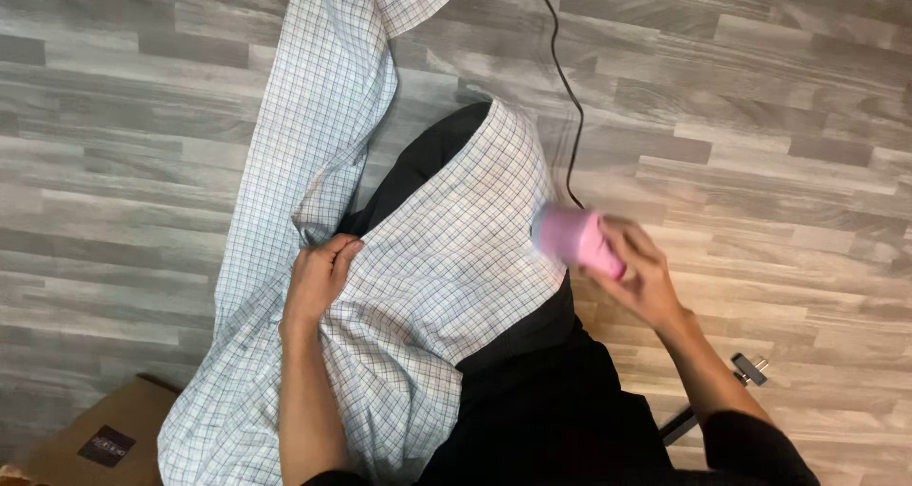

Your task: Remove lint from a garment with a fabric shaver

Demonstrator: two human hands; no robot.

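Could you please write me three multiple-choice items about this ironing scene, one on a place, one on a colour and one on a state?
1. Where does the checked shirt lie?
A. Draped over a black-covered board
B. Folded inside a box
C. Hung on a wall hook

2. What colour is the small appliance in the right hand?
A. Green
B. Pink
C. Black

3. What is the left hand doing?
A. Hanging free
B. Holding the cord
C. Gripping shirt fabric

Answers: 1 A, the black board shows beneath the shirt; 2 B, its body is plainly pink; 3 C, the fingers close on bunched cloth.
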